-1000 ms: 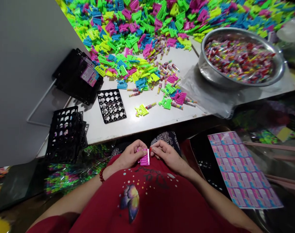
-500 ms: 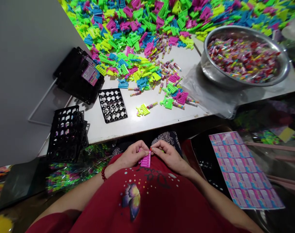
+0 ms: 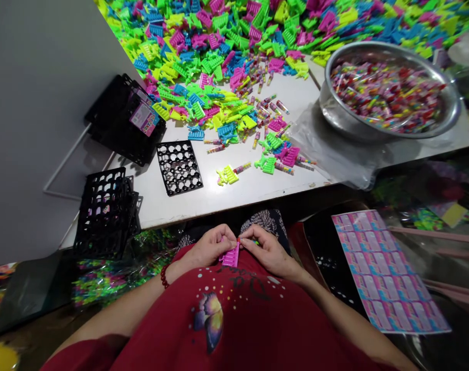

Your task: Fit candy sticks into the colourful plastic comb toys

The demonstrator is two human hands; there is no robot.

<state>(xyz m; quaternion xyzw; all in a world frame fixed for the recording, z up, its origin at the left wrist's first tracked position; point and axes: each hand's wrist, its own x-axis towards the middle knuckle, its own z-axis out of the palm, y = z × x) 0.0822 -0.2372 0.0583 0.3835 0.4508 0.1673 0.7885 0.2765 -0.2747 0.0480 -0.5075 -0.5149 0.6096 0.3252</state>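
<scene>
Piece of pink plastic (image 3: 230, 258) in left hand (image 3: 211, 247), mostly below grip

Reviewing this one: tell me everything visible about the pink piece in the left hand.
The pink piece is small, bright and looks like plastic. Parallel slats or ribs show on its lower part, with a straight edge on the side facing the right hand. The left hand pinches it, hiding much of its upper part, and holds it in front of the red shirt. A red tip at the right hand sits by its upper corner; whether they touch is unclear.
</scene>
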